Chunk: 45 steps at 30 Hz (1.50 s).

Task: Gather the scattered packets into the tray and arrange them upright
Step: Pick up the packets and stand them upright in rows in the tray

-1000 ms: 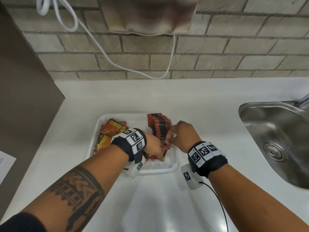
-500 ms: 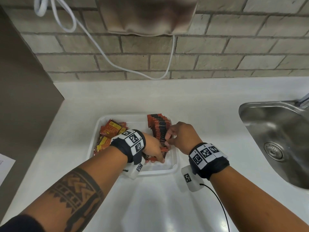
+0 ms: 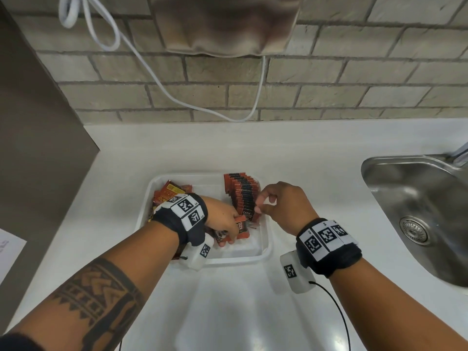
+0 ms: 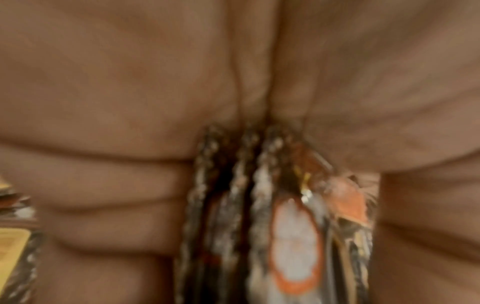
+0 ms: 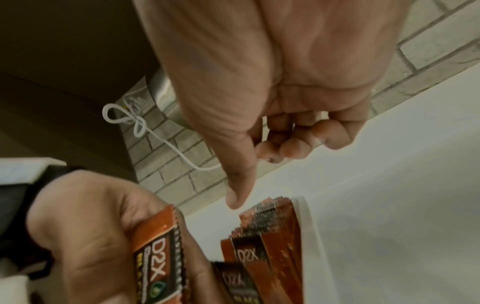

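White rectangular plastic tray (image 3: 266, 252) on tabletop: upright row of orange-black foil packets (image 3: 244, 196) standing along its right side. Left hand (image 3: 222, 221) gripping a small bundle (image 5: 158, 257). Right hand (image 3: 283, 203), fingers curled and now empty, lifting clear of row; next insertion pending.

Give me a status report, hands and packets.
Left hand grips a bunch of orange D2X packets. Right hand curled, holding nothing, beside upright packet row in white plastic tray. Nothing blocking.
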Each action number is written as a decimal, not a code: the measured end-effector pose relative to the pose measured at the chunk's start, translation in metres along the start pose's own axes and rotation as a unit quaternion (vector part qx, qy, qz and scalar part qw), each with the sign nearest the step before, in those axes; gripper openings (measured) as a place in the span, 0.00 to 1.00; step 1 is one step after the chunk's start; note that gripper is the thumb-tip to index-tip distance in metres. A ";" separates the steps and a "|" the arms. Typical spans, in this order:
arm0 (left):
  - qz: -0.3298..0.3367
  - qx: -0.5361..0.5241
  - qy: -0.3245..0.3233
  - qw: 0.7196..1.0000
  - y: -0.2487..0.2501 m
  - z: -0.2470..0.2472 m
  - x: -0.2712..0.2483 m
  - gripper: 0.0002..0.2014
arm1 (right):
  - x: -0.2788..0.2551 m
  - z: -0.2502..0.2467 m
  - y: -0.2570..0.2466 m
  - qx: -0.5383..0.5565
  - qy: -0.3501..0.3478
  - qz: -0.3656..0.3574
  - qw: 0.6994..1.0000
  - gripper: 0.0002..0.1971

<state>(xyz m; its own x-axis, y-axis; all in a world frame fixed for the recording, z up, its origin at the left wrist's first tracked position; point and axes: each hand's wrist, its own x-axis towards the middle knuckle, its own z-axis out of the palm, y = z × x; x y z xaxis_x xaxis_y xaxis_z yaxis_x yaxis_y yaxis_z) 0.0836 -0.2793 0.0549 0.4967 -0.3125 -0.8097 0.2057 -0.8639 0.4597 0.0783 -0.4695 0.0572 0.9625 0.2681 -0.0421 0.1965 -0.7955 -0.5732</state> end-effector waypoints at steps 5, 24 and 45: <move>-0.004 -0.033 -0.012 0.999 -0.008 -0.002 -0.003 0.05 | -0.011 0.003 0.002 -0.002 -0.022 0.009 1.000 0.06; 0.086 -0.145 -0.015 0.986 -0.016 0.005 -0.002 0.12 | -0.017 0.003 0.003 0.087 -0.062 0.019 0.994 0.04; 0.135 -0.054 0.135 0.980 -0.034 -0.007 -0.021 0.16 | -0.002 -0.026 -0.011 0.115 -0.062 0.016 0.991 0.07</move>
<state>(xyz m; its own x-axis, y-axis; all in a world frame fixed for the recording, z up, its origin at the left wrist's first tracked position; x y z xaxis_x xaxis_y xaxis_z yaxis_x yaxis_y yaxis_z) 0.0716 -0.2404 0.0585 0.7475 -0.3959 -0.5333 0.1159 -0.7129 0.6916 0.0795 -0.4755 0.0852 0.9343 0.3204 -0.1564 0.1039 -0.6643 -0.7402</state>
